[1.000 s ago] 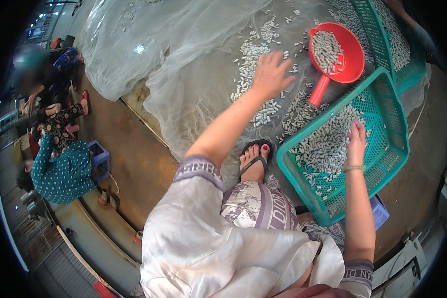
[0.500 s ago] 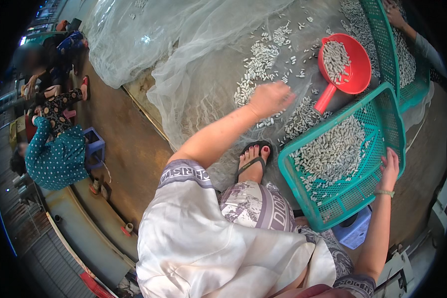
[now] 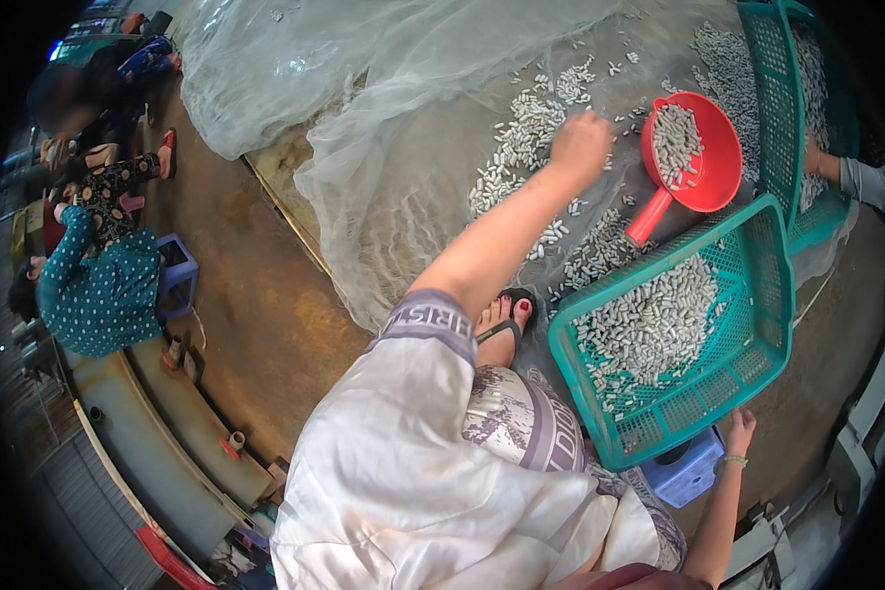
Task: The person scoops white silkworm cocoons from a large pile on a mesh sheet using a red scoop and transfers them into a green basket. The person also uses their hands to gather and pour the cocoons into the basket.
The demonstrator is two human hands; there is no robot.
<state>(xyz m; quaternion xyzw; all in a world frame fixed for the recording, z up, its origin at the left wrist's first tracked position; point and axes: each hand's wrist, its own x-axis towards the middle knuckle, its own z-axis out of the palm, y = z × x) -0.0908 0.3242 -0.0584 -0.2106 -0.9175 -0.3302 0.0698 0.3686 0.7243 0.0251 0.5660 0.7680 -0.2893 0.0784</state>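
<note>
Reaches with the left hand (image 3: 580, 147) beyond and left of the green basket (image 3: 693, 408), over white pellets (image 3: 526, 133) strewn on pale netting (image 3: 364, 226); folds its fingers downward, so cannot tell whether narrow or holding anything. Holds the right hand (image 3: 740, 433) just off the basket's near right corner, beside a blue stool (image 3: 688, 477), fingers loosely bent, contents impossible to tell. Within the basket, heaped pellets (image 3: 649, 320). Just beyond it, a red scoop (image 3: 716, 175) (part-filled, handle partly between basket and left hand). Past its far right corner, a second basket (image 3: 772, 98) and a co-worker's hand (image 3: 814, 159). Left of the basket, a sandalled foot (image 3: 499, 350).
</note>
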